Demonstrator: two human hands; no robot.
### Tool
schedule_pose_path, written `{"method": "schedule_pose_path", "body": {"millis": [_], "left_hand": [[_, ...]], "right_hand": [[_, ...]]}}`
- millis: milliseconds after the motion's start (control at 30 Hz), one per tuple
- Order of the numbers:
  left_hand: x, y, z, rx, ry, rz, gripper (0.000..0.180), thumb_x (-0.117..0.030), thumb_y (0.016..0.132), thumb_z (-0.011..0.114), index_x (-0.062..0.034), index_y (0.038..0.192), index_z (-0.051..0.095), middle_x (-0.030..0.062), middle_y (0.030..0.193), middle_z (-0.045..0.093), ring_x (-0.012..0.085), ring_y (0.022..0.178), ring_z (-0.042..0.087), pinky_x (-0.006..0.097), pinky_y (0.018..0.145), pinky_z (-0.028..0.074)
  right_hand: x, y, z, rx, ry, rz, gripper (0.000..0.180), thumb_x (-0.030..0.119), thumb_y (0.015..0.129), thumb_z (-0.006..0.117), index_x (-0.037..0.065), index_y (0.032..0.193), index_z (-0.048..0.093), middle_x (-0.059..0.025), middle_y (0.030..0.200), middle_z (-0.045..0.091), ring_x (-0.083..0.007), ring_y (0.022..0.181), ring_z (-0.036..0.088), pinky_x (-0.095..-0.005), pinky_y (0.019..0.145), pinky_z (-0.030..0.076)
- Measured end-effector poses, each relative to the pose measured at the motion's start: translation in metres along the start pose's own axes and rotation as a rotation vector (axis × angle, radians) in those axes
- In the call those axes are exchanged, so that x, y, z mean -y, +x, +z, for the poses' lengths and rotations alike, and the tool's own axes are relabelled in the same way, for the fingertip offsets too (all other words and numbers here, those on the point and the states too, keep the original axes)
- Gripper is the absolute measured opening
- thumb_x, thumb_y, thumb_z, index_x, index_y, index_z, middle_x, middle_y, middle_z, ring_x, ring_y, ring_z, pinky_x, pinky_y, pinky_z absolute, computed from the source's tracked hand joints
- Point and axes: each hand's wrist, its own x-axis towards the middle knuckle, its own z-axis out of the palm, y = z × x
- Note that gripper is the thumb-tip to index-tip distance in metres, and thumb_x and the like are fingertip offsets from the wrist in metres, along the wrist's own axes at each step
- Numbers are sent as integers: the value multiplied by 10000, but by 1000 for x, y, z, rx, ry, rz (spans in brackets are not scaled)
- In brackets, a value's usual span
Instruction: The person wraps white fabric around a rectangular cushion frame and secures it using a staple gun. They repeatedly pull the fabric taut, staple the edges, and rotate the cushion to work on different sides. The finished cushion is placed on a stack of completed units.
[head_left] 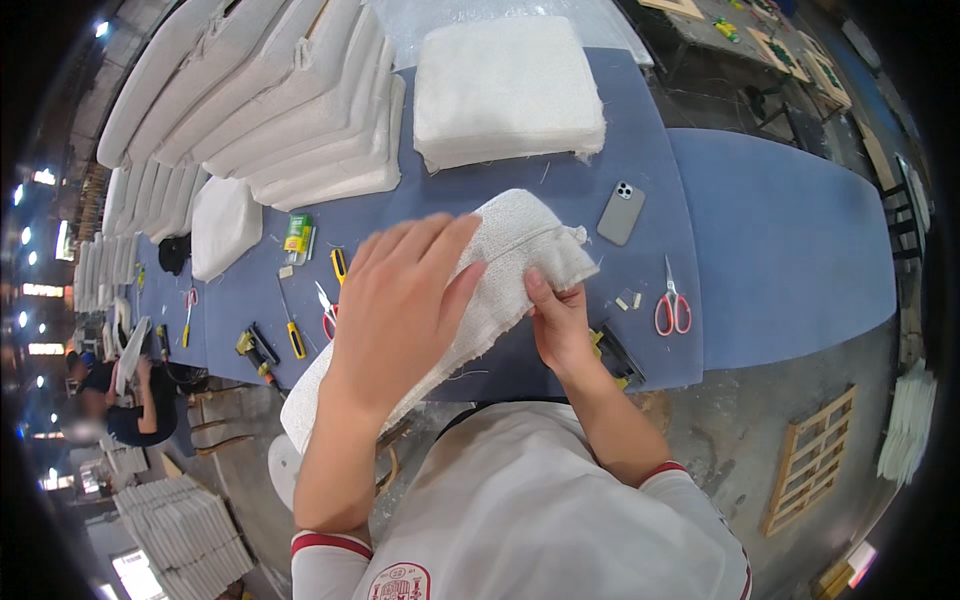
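A white fabric-covered foam cushion (pixel 510 250) is lifted off the blue-covered workbench (pixel 640 170) and tilted toward me. My left hand (pixel 400 305) lies flat on top of it with fingers spread. At the cushion's right corner my right hand (pixel 560 320) pinches the cover fabric from below, thumb on top. The cushion's lower left end hangs past the bench's front edge.
A thick white cushion (pixel 505 90) lies at the bench's far side, next to several stacked cushions (pixel 290 100) on the left. A phone (pixel 621 212), red scissors (pixel 672 305), yellow-handled tools (pixel 295 335) and a green packet (pixel 297 234) lie around. A seated person (pixel 130 400) is at the left.
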Motion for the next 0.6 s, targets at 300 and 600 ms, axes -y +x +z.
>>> {"method": "schedule_pose_path", "body": {"millis": [300, 600], "left_hand": [[16, 42, 57, 367, -32, -229, 703, -369, 1095, 727, -151, 1729, 516, 200, 1504, 697, 427, 1198, 753, 520, 911, 628], [8, 19, 73, 247, 145, -37, 835, -427, 996, 828, -253, 1751, 519, 191, 1487, 649, 367, 967, 734, 472, 774, 630]], "right_hand": [[2, 27, -28, 163, -116, 115, 601, 42, 1034, 842, 54, 1579, 590, -36, 1242, 781, -98, 978, 726, -301, 780, 595], [-6, 15, -38, 169, -150, 64, 563, 36, 1068, 754, 67, 1596, 560, -38, 1138, 756, -70, 653, 604, -267, 543, 481]]}}
